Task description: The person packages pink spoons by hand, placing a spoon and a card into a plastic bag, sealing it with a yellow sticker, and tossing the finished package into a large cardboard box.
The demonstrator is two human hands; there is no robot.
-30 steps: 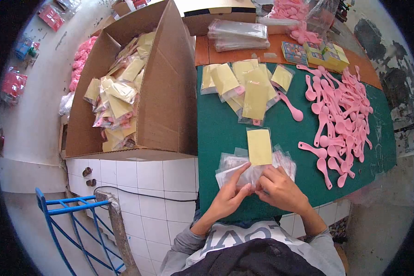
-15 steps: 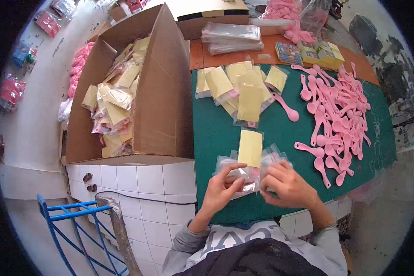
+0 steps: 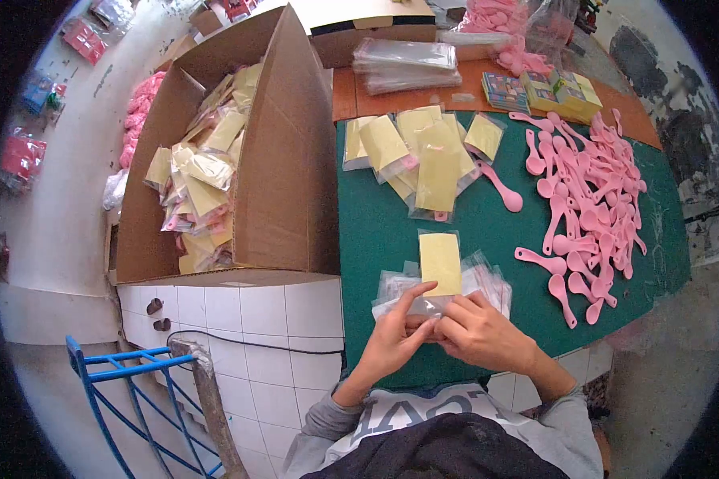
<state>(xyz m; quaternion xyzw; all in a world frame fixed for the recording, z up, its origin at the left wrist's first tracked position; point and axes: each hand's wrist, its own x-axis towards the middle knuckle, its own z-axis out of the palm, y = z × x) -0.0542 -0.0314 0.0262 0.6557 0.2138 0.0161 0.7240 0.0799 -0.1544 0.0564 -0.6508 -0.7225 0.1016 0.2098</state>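
Note:
A clear plastic bag [image 3: 431, 306] with a yellow card [image 3: 441, 263] in its upper part lies at the front of the green table. My left hand [image 3: 397, 339] pinches the bag's lower left side between thumb and fingers. Close beside it, my right hand [image 3: 483, 334] has its fingers closed on the bag's lower edge. Whatever lies under my fingertips is hidden. Beneath both hands spreads a stack of clear bags [image 3: 494, 289]. Farther back is a pile of packed bags with yellow cards [image 3: 437, 172], and a single pink spoon [image 3: 503, 190] rests beside it.
A heap of pink spoons [image 3: 591, 211] covers the table's right side. Left of the table, a tall cardboard box [image 3: 287, 176] holds many packed bags. Along the back are stacked clear sleeves [image 3: 406, 64] and printed cards [image 3: 505, 92]. A blue metal frame [image 3: 128, 363] stands lower left.
My right hand has moved left and down to the bag's lower edge, close to my left hand. The bag with the yellow card has shifted slightly; the piles look the same.

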